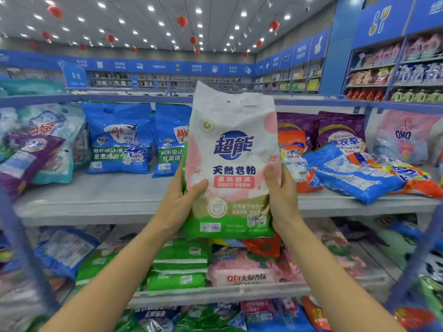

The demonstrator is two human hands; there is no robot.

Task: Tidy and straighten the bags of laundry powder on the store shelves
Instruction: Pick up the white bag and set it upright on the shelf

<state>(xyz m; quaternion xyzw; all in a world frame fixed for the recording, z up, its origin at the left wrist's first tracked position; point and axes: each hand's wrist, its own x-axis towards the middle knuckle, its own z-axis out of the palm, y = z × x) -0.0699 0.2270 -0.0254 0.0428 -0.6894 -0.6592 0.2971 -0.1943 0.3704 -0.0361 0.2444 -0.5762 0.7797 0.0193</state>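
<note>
I hold a white, pink and green bag of laundry powder (233, 149) upright in front of the upper shelf (96, 200). My left hand (182, 202) grips its lower left edge, thumb on the front. My right hand (280, 200) grips its lower right edge. Two blue bags (119, 137) stand upright at the back left of that shelf. To the right, purple bags (340, 133) stand behind blue and orange bags (354, 173) that lie toppled in a heap.
Tilted teal and purple bags (36, 152) lean at the far left. A pink bag (405, 137) stands at far right. The lower shelf (215, 293) carries stacked green bags (179, 264) and pink bags (244, 271). Blue shelf uprights (21, 255) frame both sides.
</note>
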